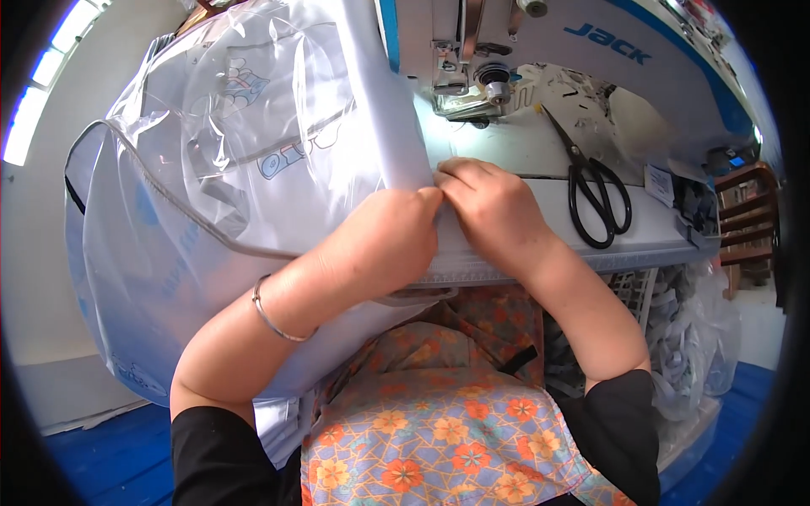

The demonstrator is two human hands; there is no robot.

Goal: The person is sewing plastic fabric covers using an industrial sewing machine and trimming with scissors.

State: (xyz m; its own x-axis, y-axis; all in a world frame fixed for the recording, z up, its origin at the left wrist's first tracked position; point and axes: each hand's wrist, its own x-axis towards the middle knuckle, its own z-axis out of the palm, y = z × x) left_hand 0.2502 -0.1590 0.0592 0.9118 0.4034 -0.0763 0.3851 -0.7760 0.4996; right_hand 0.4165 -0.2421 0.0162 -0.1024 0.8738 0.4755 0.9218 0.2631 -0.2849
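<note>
Spreading wide left of the sewing machine point(666, 76), the clear-and-white plastic cover point(173, 253) draped past the table point(553, 211) edge, presumably keeping bulk clear of the needle. Clear bag point(719, 325), lower right, held pale strips point(671, 358), exact kind unclear. Left hand point(392, 240) and right hand point(498, 211) met at cover's near-right edge, fingers closed, apparently pinching it to control the layers; fingertips partly hidden. Black scissors point(596, 198) lay right, likely for quick reach.

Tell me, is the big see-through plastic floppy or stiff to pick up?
The see-through plastic is probably floppy: it sags in wrinkles. It looks thin, so it's likely light for its size. Being shiny, it might feel slippery.
</note>
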